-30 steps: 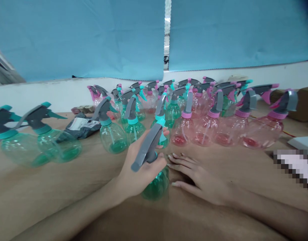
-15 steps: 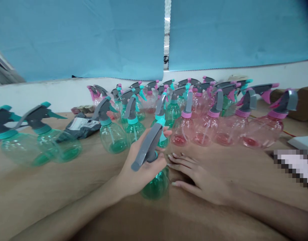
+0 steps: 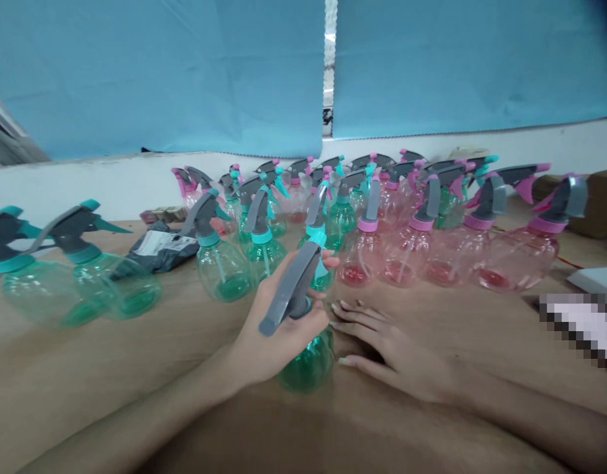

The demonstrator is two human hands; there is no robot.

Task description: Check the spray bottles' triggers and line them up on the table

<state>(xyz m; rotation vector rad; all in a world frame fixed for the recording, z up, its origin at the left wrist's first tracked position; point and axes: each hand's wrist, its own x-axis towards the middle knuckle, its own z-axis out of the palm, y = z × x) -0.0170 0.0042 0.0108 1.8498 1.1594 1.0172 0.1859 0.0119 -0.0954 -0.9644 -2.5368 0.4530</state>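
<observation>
My left hand is wrapped round the neck of a green spray bottle that stands on the brown table, its grey trigger sticking up toward me. My right hand lies flat on the table just right of that bottle, fingers stretched out and holding nothing; its fingertips almost touch the bottle.
Several green spray bottles and pink spray bottles stand in rows behind my hands. Two more green bottles stand at the far left. A grey plastic bag lies left of the rows. A cardboard box sits at the right edge.
</observation>
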